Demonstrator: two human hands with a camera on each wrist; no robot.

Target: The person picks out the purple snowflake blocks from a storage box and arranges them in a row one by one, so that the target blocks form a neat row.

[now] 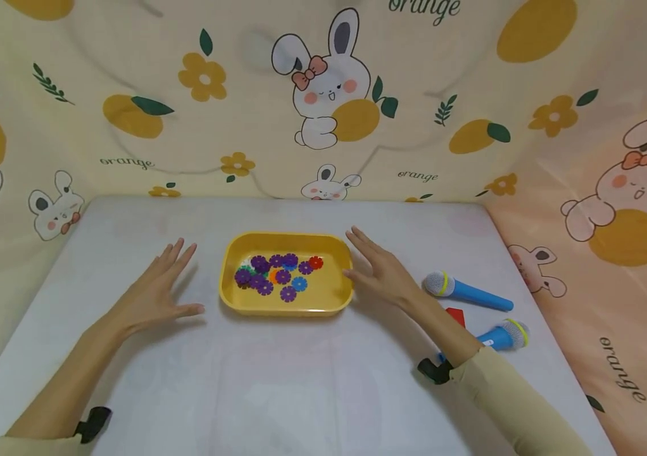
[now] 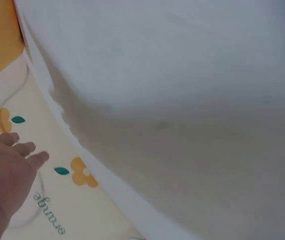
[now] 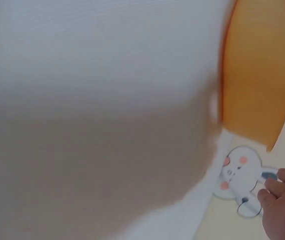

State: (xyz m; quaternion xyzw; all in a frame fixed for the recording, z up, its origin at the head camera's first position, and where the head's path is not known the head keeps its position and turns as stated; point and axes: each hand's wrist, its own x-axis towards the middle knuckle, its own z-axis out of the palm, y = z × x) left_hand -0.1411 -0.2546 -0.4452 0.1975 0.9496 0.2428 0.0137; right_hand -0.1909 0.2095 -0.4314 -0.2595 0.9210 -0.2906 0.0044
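A yellow tray (image 1: 232, 288) sits mid-table and holds several flower-shaped plastic pieces (image 1: 278, 275), mostly purple, with blue, orange and red ones. My left hand (image 1: 158, 288) lies flat on the table left of the tray, fingers straight, holding nothing. My right hand (image 1: 377, 266) lies flat just right of the tray, its thumb close to the tray's rim. In the left wrist view my left hand (image 2: 5, 170) shows at the lower left, with a corner of the tray (image 2: 0, 40) at the top left. The right wrist view shows the tray's side (image 3: 257, 75) and my right fingers (image 3: 282, 200).
Two blue toy microphones (image 1: 466, 292) (image 1: 502, 334) lie right of my right forearm, with a small red object (image 1: 456, 315) between them. The white table (image 1: 278, 392) is walled by a rabbit-and-orange patterned cloth (image 1: 323, 95) at the back and both sides.
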